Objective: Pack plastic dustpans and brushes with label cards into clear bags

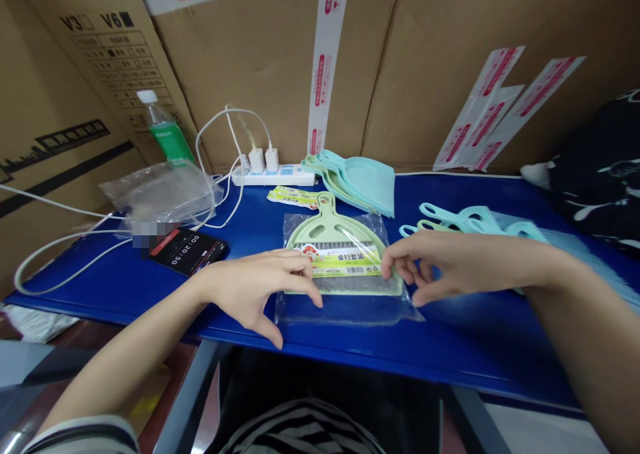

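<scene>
A green mini dustpan with a brush (343, 254) lies inside a clear plastic bag (345, 311) with a printed label, flat on the blue table (450, 354). My left hand (255, 291) rests at the bag's left edge, fingers spread and touching the plastic. My right hand (440, 264) is at the bag's right edge, fingertips pinched on the plastic.
Teal dustpans (363, 181) are stacked behind the bag, and teal brushes (475, 221) lie at the right. A phone showing a timer (187, 249), a pile of clear bags (160, 194), a green bottle (165, 131), a power strip with chargers (273, 171) and cardboard boxes (450, 61) surround them.
</scene>
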`<state>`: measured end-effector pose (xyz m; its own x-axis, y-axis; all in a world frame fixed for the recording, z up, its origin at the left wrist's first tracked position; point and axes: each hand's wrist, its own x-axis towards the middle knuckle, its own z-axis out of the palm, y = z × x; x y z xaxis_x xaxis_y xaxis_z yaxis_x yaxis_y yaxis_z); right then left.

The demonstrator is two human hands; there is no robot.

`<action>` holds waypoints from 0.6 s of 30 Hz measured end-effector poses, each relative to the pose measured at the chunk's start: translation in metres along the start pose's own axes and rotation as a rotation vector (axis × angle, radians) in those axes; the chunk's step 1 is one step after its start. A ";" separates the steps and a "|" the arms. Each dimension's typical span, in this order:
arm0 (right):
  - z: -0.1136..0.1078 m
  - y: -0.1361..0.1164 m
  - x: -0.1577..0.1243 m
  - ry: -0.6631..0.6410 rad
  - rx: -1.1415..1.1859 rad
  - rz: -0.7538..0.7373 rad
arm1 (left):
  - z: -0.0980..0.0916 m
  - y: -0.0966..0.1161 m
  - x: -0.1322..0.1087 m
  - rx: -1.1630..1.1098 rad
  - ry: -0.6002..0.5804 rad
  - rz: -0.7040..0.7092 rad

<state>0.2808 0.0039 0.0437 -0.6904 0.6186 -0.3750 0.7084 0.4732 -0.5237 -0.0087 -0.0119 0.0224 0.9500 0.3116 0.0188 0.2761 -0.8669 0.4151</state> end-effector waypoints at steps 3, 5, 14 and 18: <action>0.002 -0.003 -0.002 0.001 -0.046 0.031 | -0.001 0.003 0.000 0.000 -0.025 -0.036; 0.004 -0.006 -0.001 0.007 -0.089 0.034 | -0.001 0.005 0.000 0.004 -0.011 -0.052; 0.011 -0.010 -0.001 0.024 -0.155 0.007 | 0.003 0.003 0.002 0.083 0.056 -0.079; 0.015 -0.011 -0.002 0.052 -0.165 -0.029 | 0.004 0.001 0.003 0.093 0.099 -0.093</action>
<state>0.2728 -0.0120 0.0387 -0.7054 0.6329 -0.3191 0.7057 0.5854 -0.3990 -0.0048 -0.0129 0.0192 0.9020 0.4251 0.0754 0.3790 -0.8632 0.3337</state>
